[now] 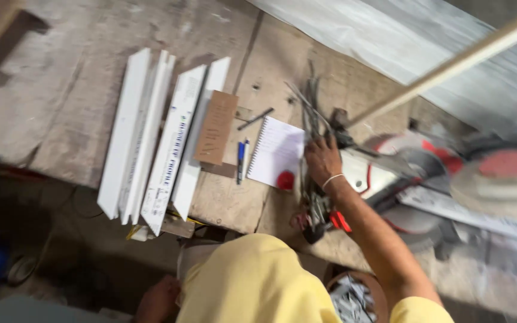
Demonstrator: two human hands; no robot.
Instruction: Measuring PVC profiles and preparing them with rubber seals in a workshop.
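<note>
Tools in a dark, tangled heap [313, 197] lie on the worn wooden bench [61, 107], at about three o'clock from the white spiral notepad [277, 151] and just left of the red-and-grey mitre saw [426, 173]. The heap's long axis runs roughly twelve to six, its thin rods pointing up toward twelve. The right hand [323, 160] rests palm-down on its upper part, fingers spread over it; whether they clasp anything I cannot tell, the view being blurred. Nothing looks lifted out yet. White profile strips [151, 137] lie side by side at nine o'clock, tilted from one toward seven, uncut as far as shows. The left hand [158, 299] hangs low at seven o'clock, its grip hidden.
</note>
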